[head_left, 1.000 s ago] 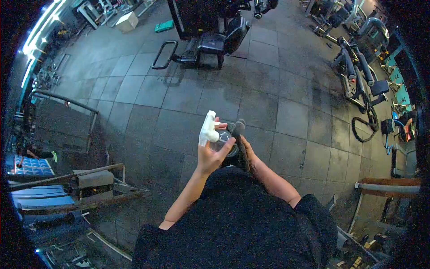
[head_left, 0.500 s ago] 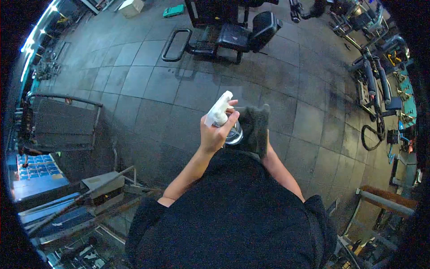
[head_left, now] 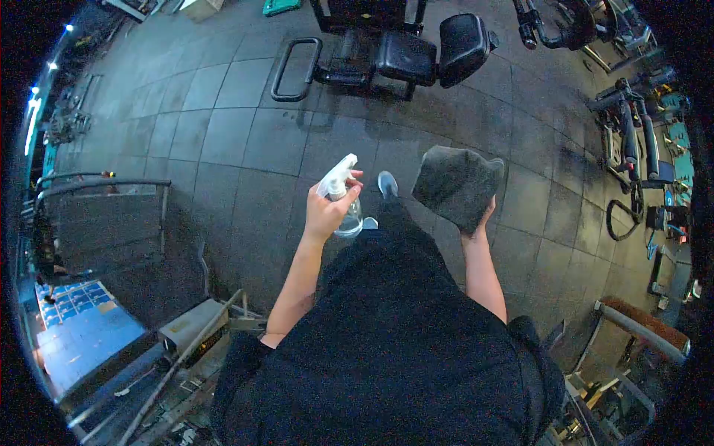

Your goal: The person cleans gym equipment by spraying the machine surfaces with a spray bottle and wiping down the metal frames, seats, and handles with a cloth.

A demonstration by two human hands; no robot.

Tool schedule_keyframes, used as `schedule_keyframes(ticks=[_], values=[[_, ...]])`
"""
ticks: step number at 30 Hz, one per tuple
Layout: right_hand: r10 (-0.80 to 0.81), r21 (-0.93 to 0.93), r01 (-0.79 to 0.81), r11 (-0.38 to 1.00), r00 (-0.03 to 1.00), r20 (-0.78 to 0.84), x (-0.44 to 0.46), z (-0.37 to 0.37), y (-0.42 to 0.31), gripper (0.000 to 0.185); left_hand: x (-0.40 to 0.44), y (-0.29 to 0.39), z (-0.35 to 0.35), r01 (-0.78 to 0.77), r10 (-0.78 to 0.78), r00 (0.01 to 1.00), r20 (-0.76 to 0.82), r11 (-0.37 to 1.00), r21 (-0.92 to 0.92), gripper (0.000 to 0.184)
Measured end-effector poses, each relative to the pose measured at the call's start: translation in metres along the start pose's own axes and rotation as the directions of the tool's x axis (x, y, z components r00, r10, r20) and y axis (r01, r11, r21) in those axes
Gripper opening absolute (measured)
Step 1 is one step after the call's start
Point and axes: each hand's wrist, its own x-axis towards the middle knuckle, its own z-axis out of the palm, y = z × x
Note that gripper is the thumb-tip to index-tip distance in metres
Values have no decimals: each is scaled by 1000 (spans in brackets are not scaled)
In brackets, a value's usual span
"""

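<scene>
My left hand (head_left: 327, 213) is wrapped round the neck of a clear spray bottle (head_left: 349, 220) with a white trigger head, held upright in front of me. Its fingers lie by the trigger. To the right, a dark grey cloth (head_left: 455, 186) is draped over my right hand (head_left: 487, 217). Only part of that hand shows, at the cloth's lower right edge; most of its fingers are hidden under the fabric. A gap separates the bottle from the cloth.
Ahead stands an exercise machine with a black padded seat (head_left: 407, 57) and a looped metal bar (head_left: 296, 70). A treadmill-like machine (head_left: 111, 223) is at left. More gym equipment (head_left: 632, 134) lines the right. Dark tiles (head_left: 260, 141) cover the floor.
My hands have moved apart: the bottle to the left, the cloth to the right and more spread out. My shoes have come into view, and the seat machine appears nearer.
</scene>
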Motion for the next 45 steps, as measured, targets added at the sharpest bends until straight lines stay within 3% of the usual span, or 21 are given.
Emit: schedule_keyframes(ticks=[2, 5, 11, 14, 17, 20, 21, 23, 26, 29, 35, 37, 42, 45], values=[[1, 29, 0, 1000, 998, -60, 1, 10, 1, 68, 11, -13, 2, 13, -13, 1000, 26, 1000, 8, 36], [-27, 74, 25, 997, 999, 26, 19, 28, 3, 70, 39, -29, 5, 37, -39, 998, 46, 999, 32, 32], [-88, 55, 88, 995, 996, 10, 78, 57, 7, 72, 133, -42, 17, 65, -74, 996, 50, 984, 165, 32], [-161, 137, 144, 980, 979, 125, 109, 62, 4, 61, 188, -82, 27, 123, -124, 992, -9, 972, 199, 30], [-112, 185, 103, 977, 993, 41, 126, 55, -5, 59, 243, -106, 34, 162, -172, 985, -7, 913, 374, 32], [-68, -12, 67, 998, 968, -242, 136, 54, -18, 77, 309, -145, 48, 173, -205, 979, 8, 848, 501, 35], [-116, -69, 102, 992, 964, -241, 137, 57, -24, 78, 329, -154, 54, 189, -226, 974, 8, 830, 525, 36], [-212, -184, 172, 968, 952, -222, 134, 63, -35, 79, 355, -159, 63, 242, -294, 956, -4, 780, 577, 38], [-209, 124, 193, 973, 969, 135, 121, 41, -39, 74, 392, -189, 68, 285, -361, 933, 6, 748, 600, 37], [-249, -64, 242, 968, 953, -173, 94, 28, -38, 71, 418, -217, 72, 287, -391, 920, 30, 724, 627, 36], [-326, -193, 266, 944, 834, -444, 66, 55, -7, 71, 458, -244, 77, 243, -419, 905, 74, 652, 719, 39], [-300, -248, 189, 950, 773, -559, 63, 73, 4, 70, 465, -245, 78, 244, -413, 908, 70, 657, 714, 39], [-185, -166, 109, 980, 800, -571, 65, 94, 33, 69, 479, -248, 72, 252, -431, 899, 74, 650, 717, 40], [-140, -117, 88, 989, 801, -582, 69, 118, 49, 71, 482, -273, 63, 170, -351, 925, 144, 723, 670, 41]])
